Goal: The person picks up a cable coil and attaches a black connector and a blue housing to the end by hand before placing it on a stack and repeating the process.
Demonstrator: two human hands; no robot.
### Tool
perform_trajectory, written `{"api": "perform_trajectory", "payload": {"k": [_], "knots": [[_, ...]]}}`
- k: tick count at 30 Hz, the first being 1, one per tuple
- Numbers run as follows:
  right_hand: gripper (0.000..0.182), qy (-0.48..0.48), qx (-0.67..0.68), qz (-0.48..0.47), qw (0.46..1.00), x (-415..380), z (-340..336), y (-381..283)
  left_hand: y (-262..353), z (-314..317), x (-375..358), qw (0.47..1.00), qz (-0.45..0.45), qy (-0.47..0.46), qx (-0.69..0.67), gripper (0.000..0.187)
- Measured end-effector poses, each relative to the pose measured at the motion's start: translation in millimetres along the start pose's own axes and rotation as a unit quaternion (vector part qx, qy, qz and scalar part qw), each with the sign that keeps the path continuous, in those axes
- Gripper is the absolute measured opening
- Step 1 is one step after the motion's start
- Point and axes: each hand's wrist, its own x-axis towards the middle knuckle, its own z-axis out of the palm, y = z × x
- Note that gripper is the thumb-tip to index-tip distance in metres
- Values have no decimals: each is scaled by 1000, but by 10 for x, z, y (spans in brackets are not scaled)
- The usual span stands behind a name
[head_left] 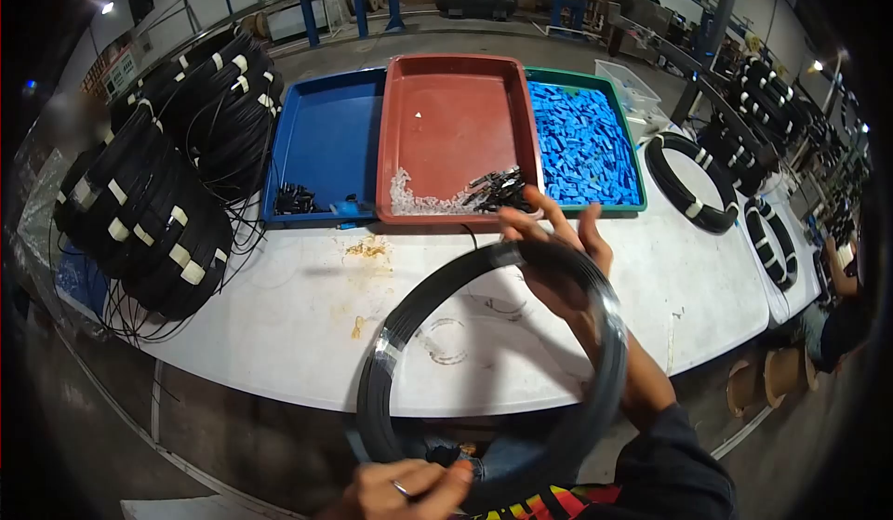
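A coil of black cable (377, 399), bound with shiny clear tape in several places, is held up over the front edge of the white table. My left hand (414, 489), with a ring on one finger, is closed round the coil's lower left side. At the upper right of the coil, my right hand (558, 255) has its fingers spread, with the coil passing in front of the palm. Behind the coil stands a red tray (451, 139) with small clear pieces and black parts along its near side.
Left of the red tray is a blue tray (326, 143) with black parts; right of it, a green tray (633, 171) holds blue pieces. Stacked black coils (149, 213) fill the table's left side. Two coils (693, 185) lie at the right. Another person's arm (844, 269) shows at the far right.
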Motion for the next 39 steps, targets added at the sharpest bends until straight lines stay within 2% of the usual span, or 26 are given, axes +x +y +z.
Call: {"api": "perform_trajectory", "payload": {"k": [1, 2, 3, 5, 7, 9, 11, 13, 14, 15, 16, 17, 20, 21, 22, 23, 24, 25, 27, 28, 29, 31, 32, 34, 36, 39], "knots": [[83, 6, 25, 12, 1000, -104, -109, 6, -86, 59, -12, 996, 86, -18, 26, 46], [84, -16, 13, 4, 1000, -175, -210, 20, -93, 76, 85, 994, 104, -21, -28, 36], [85, -36, 4, -3, 999, -252, -307, 26, -78, 244, -82, 993, 120, -6, -16, 32], [83, -34, -7, 6, 999, -370, -409, -19, 72, 328, -142, 995, 40, -94, -15, 39], [77, -86, -50, 44, 994, -396, -570, -149, 106, 447, -201, 996, 37, -81, -10, 39], [72, -53, -96, 87, 990, -438, -712, -244, 138, 583, -282, 997, 38, -66, -5, 40], [68, -19, -137, 129, 982, -446, -746, -298, 196, 665, -326, 997, -2, -76, 24, 41], [62, -31, -276, 158, 947, -257, -725, -370, 210, 689, -309, 994, -12, -88, 56, 37], [59, -85, -306, 149, 936, -151, -746, -408, 212, 696, -287, 991, -24, -130, 36, 36], [56, -92, -280, 155, 943, -66, -695, -402, 217, 700, -271, 984, -35, -172, 17, 36], [53, -95, -340, 162, 922, 16, -601, -404, 233, 685, -256, 981, -38, -192, 17, 35], [49, -98, -398, 167, 897, 87, -513, -392, 235, 675, -232, 980, -40, -194, 18, 35], [41, -109, -403, 198, 887, 268, -393, -257, 156, 589, -80, 973, -60, -224, -18, 32], [41, -109, -401, 199, 887, 334, -374, -231, 68, 491, 10, 967, -50, -243, -52, 40], [39, -123, -440, 210, 864, 405, -359, -210, -22, 408, 88, 961, -41, -261, -86, 50], [37, -137, -479, 220, 839, 474, -342, -180, -102, 358, 145, 949, -116, -262, -135, 48], [36, -139, -497, 214, 830, 538, -310, -130, -347, 328, 190, 968, -81, -227, -74, 24], [36, -138, -497, 213, 830, 602, -250, -107, -576, 316, 189, 969, -122, -197, -90, 26], [35, -197, -709, 138, 663, 739, -119, -94, -1129, 278, 196, 976, -160, -147, 23, 30], [31, -221, -745, 67, 625, 804, -169, -53, -1477, 290, 131, 970, -175, -163, 33, 27], [31, -221, -745, 66, 626, 846, -187, -46, -1680, 252, 197, 959, -204, -186, 62, 26], [29, -275, -805, 71, 521, 906, -214, -38, -1948, 260, 235, 924, -309, -224, -8, 32], [29, -274, -806, 70, 520, 910, -230, -28, -2043, 317, 208, 912, -332, -239, -35, 33], [23, -274, -830, 87, 478, 863, -274, 7, -2156, 423, 161, 897, -355, -256, -66, 35], [19, -275, -827, 80, 483, 832, -337, 40, -2205, 513, 151, 904, -312, -290, -39, 32], [13, -274, -829, 95, 479, 842, -334, 17, -2220, 545, 126, 906, -315, -277, -54, 26]]}}
